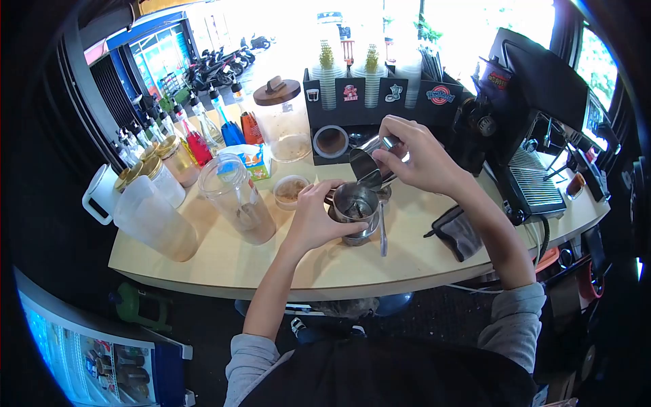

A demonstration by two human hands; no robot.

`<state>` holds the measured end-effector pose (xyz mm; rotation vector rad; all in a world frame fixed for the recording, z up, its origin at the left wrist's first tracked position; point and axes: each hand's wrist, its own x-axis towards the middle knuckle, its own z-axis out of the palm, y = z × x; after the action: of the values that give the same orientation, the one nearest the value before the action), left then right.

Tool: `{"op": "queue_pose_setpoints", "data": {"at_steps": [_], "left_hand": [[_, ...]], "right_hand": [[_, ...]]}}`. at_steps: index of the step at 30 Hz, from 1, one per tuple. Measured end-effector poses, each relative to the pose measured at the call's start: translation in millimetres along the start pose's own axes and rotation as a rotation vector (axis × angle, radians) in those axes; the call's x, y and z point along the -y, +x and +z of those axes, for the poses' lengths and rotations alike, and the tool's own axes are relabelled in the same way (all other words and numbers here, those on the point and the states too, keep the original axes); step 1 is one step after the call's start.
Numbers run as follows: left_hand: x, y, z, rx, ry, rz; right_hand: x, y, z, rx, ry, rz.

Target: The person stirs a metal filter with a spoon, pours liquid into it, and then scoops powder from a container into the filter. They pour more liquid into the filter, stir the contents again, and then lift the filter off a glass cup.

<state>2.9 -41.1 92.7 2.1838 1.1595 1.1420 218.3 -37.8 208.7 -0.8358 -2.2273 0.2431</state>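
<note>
Silvery metal fills both hands: on my feed the left hand (316, 216) curls around a cup (356, 202), thumb along its near side, I judge to steady it, back from the middle of the front edge of the desk (339, 277), while the right hand (424, 159) grips a tilted pitcher (364, 166) with its lip angled at the cup's rim, presumably so whatever leaves it lands inside. I find a spoon (384, 237) just beside the cup, seemingly within easy reach, and a dark cloth (460, 234) apart, toward the desk's right end, probably handy for wiping.
</note>
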Motion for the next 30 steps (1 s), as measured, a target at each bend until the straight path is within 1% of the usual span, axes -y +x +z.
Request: {"op": "queue_pose_setpoints", "data": {"at_steps": [2,8,11,15,17,20,26,30], "left_hand": [[0,0,0,-0.026,0.062,0.040],[-1,-1,4,-0.125,0.173,0.114],[0,-1,8,-0.163,0.173,0.151],[-5,-2,11,-0.162,0.178,0.154],[-8,-2,12,-0.157,0.180,0.142],[-6,-2,16,-0.177,0.192,0.157],[-11,-3,17,-0.220,0.246,0.173],[-10,-4,17,-0.212,0.284,0.163]], "right_hand": [[-1,-2,-2,0.004,-0.068,-0.023],[3,-6,-6,-0.020,-0.060,-0.008],[5,-6,-7,-0.014,-0.071,-0.016],[7,-5,-5,-0.011,-0.051,-0.025],[11,-4,-3,-0.007,0.006,0.018],[12,-3,0,0.001,0.045,0.002],[22,-4,-1,0.001,-0.089,-0.088],[21,-7,1,0.008,-0.034,-0.071]]}}
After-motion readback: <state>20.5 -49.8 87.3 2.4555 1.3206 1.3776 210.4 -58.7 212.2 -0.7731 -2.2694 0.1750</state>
